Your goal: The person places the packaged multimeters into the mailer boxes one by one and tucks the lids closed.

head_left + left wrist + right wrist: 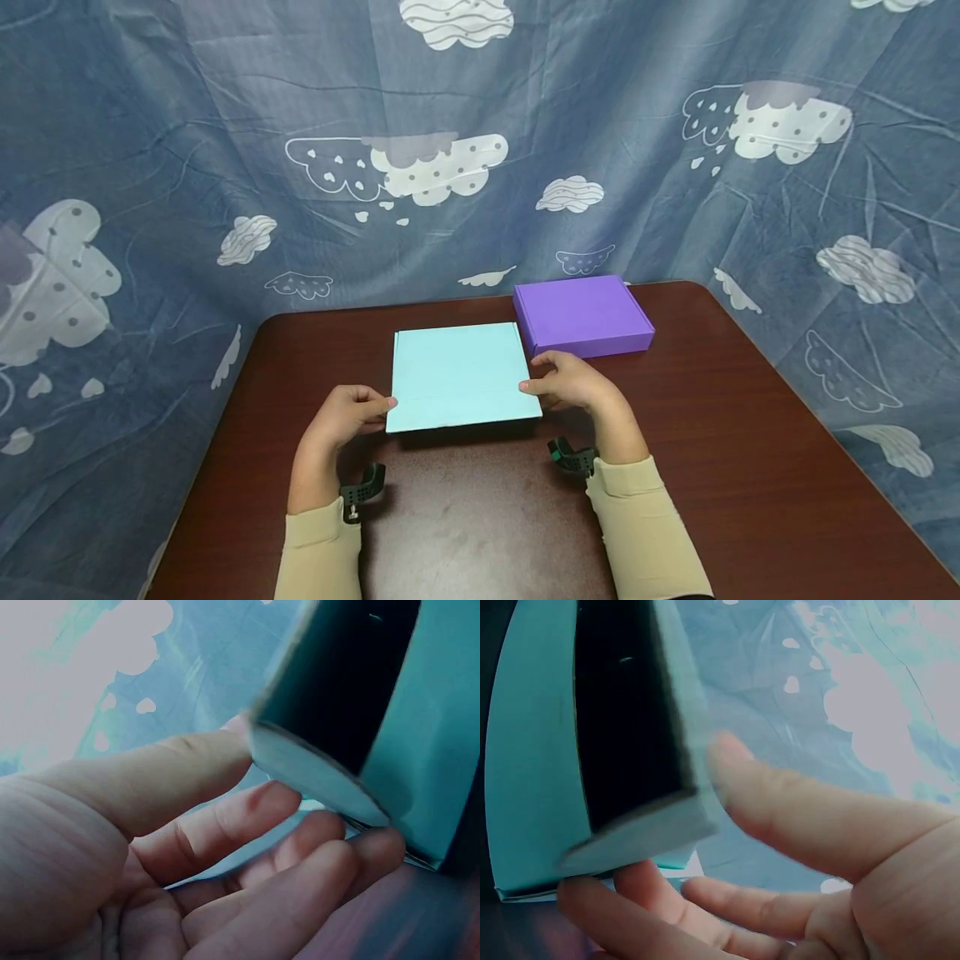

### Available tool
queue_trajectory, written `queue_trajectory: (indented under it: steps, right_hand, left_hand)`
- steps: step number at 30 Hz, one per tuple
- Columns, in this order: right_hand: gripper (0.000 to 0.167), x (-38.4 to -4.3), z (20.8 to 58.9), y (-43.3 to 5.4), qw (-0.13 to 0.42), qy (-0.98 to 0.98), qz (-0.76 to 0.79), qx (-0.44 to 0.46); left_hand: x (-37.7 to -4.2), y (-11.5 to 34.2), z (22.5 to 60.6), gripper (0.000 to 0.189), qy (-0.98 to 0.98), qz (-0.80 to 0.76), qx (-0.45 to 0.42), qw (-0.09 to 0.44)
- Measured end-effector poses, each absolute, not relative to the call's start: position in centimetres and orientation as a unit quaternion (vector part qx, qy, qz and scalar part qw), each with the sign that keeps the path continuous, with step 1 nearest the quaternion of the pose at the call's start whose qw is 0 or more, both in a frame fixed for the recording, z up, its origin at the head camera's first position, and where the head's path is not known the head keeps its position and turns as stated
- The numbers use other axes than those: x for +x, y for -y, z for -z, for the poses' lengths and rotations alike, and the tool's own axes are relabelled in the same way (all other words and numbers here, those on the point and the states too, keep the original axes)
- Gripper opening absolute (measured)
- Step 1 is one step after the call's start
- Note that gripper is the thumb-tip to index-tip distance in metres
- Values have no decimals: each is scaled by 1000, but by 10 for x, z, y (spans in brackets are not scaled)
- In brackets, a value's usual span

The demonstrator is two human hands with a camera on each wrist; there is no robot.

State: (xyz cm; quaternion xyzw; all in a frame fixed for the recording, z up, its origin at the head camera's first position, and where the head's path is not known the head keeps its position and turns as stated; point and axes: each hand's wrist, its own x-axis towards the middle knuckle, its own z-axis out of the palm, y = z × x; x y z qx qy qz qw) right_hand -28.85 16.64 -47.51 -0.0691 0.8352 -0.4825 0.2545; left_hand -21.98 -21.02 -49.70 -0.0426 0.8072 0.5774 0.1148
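Observation:
A flat light blue cardboard box (459, 371) lies in front of me, its lid tilted slightly up at the near edge. My left hand (348, 414) grips the lid's near left corner, thumb on top and fingers below. At the near right corner my right hand (576, 383) holds the lid in the same way. Both wrist views look into a dark gap between the raised lid and the box's front wall (442, 720). The lid's small side flap (641, 838) shows above the fingers in the right wrist view. The inside is too dark to make out.
Behind and to the right stands a closed purple box (588, 312), close to the light blue one. Both are on a dark brown table (480, 525). A blue cloud-patterned curtain (420, 92) hangs around the table's back and sides. Each wrist carries a black mount (363, 483).

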Motion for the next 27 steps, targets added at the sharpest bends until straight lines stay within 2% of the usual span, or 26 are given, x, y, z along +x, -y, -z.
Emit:
queue_trajectory:
  steps: [7, 18, 22, 27]
  right_hand:
    - [77, -288, 477, -167, 257, -845, 457, -107]
    - [79, -291, 482, -161, 233, -868, 424, -110]
    - [82, -292, 482, -158, 228, -880, 402, -113]
    - [94, -290, 477, -154, 211, -899, 365, -117]
  left_hand:
    - [-222, 210, 504, 21, -803, -579, -62, 128]
    - [-227, 210, 511, 24, -801, -580, -53, 135]
    - [-230, 210, 510, 37, -815, -562, -37, 138]
    - [-233, 210, 506, 73, -850, -506, 8, 147]
